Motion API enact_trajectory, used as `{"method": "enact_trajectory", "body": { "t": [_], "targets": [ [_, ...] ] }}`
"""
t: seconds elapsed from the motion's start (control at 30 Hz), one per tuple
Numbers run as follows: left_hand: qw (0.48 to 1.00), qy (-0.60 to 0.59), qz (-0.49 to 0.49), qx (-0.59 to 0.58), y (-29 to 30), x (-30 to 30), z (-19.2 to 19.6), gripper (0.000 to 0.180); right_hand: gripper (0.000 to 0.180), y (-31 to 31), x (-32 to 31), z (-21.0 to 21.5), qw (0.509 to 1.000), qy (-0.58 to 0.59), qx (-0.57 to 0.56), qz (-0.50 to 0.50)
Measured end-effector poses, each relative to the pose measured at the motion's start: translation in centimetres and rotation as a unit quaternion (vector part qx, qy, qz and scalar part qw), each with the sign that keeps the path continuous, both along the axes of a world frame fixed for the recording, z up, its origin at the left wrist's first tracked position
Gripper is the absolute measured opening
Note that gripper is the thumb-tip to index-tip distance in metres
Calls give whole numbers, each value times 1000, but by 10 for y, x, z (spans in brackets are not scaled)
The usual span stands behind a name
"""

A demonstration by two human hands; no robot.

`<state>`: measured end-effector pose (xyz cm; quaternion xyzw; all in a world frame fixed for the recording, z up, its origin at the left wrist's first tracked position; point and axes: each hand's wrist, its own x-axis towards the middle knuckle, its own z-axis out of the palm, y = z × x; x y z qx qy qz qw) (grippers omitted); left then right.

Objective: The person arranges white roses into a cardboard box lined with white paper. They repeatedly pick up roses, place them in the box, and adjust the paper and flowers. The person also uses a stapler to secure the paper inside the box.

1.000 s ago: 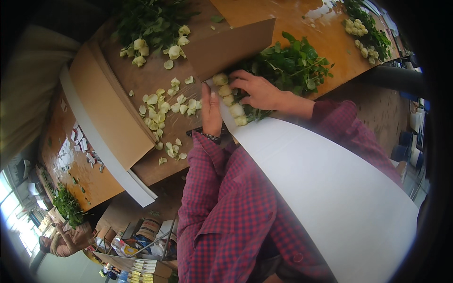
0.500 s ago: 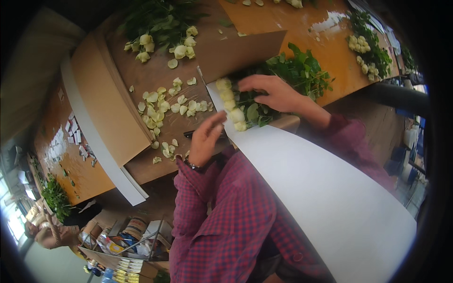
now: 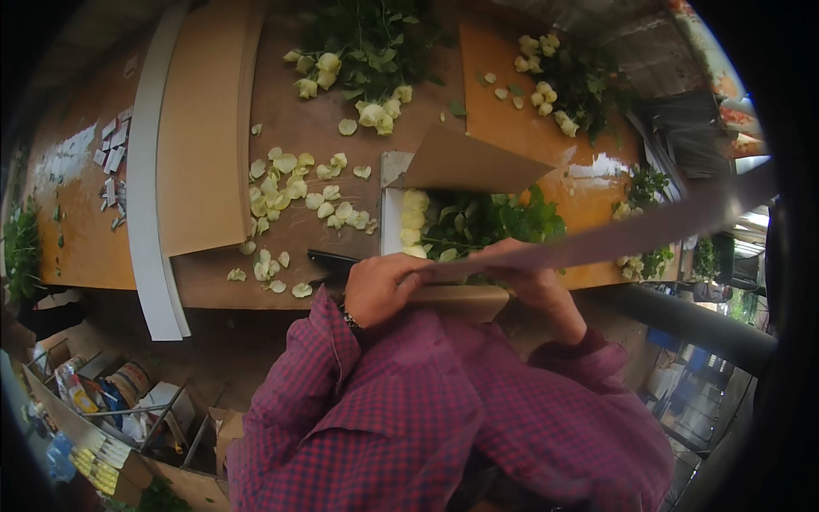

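My left hand point(image 3: 378, 290) is closed on the near left end of a long cardboard sheet point(image 3: 623, 237), its thumb at the edge. My right hand point(image 3: 533, 286) is closed around the same sheet farther right, with part of the fingers hidden behind it. The sheet is seen nearly edge-on, rising to the right and blurred. Just beyond it, a row of pale cream roses point(image 3: 413, 220) lies on a white surface, their green leaves point(image 3: 495, 224) stretching right. A brown cardboard flap point(image 3: 473, 162) stands tilted behind the roses.
Loose petals point(image 3: 277, 192) litter the table left of the roses. A dark, long tool point(image 3: 331, 258) lies by my left hand. Stacked cardboard sheets point(image 3: 209, 128) extend at left. More rose bunches point(image 3: 375, 111) lie at the back. A dark pipe point(image 3: 682, 322) runs at right.
Both hands have come off the roses and taken hold of the cardboard sheet. Its broad white face, which hung toward me, is now lifted and turned nearly edge-on. My view has swung round.
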<state>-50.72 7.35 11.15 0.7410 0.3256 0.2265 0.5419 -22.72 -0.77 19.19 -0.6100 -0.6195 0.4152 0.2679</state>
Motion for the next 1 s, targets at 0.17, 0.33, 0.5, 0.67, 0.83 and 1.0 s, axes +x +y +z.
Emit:
{"method": "enact_trajectory", "body": {
  "t": [0.17, 0.33, 0.5, 0.67, 0.83, 1.0],
  "targets": [
    [985, 154, 71, -27, 36, 38, -48, 43, 25, 48, 25, -44, 982, -156, 106, -12],
    [977, 165, 77, -107, 64, 45, -95, 58, 26, 60, 24, -68, 948, -305, -89, 10],
    [970, 171, 100, -138, 53, 46, -108, 57, 75, 55, -16, -87, 923, -311, 111, 197],
    [973, 168, 117, -105, 44, 27, -100, 45, 124, 67, -31, -100, 915, -314, 11, 253],
    [953, 237, 61, 177, 12, -47, -106, 50, 129, 69, -30, -102, 909, -320, -10, 265],
    [911, 371, -58, 171, 4, -88, -116, 68, 129, 70, -33, -102, 911, -312, -23, 271]
  ]
}}
